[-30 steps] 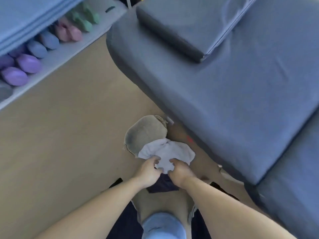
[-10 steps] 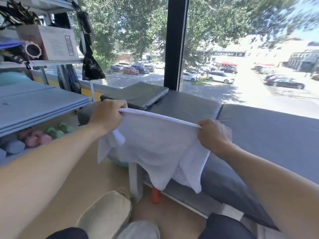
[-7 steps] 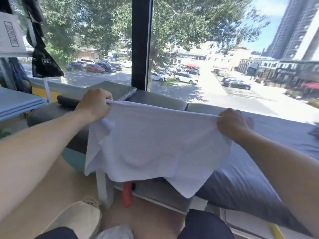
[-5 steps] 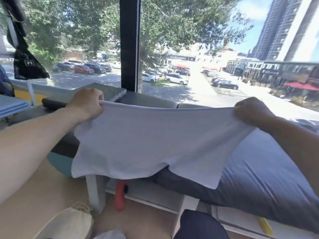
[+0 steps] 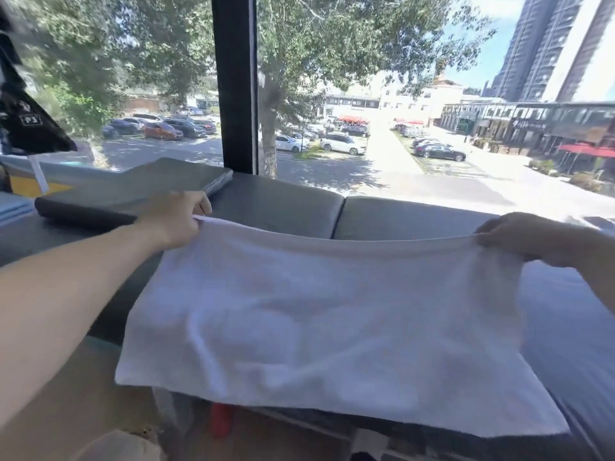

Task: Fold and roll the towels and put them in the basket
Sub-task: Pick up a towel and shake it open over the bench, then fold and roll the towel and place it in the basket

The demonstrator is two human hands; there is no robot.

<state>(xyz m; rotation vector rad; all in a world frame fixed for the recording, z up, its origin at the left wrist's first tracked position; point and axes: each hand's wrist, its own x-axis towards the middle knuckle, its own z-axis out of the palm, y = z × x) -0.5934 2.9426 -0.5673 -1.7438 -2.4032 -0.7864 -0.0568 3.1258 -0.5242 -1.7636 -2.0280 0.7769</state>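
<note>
left grip: the left hand (image 5: pixel 173 219) is pinching one top corner of the white towel (image 5: pixel 319 327), fingers curled over the hem
right grip: the right hand (image 5: pixel 519 237) is holding the opposite top corner the same way, knuckles up, fingers closed round the cloth
towel: it is hanging spread out between the two hands, its upper edge sagging a little in the middle, its lower edge drooping in front of the padded bench (image 5: pixel 399 219); it is not lying flat on anything yet, as far as can be told
bench: the grey cushioned surface is running under the window (image 5: pixel 366 94), with a flat dark pad (image 5: pixel 133 191) lying on its left part, just behind the left hand
basket: a pale rounded shape (image 5: pixel 116 445) is showing at the bottom left on the floor; this is probably the basket, though too little of it is in view to tell what it is holding
done so far: the towel is being opened out and held by its corners, no fold or roll is showing in it
left to do: judging from this, the whole work on this towel is waiting, laying it down or folding it in the air, rolling it, then putting it into the basket; how many other towels are waiting cannot be told
</note>
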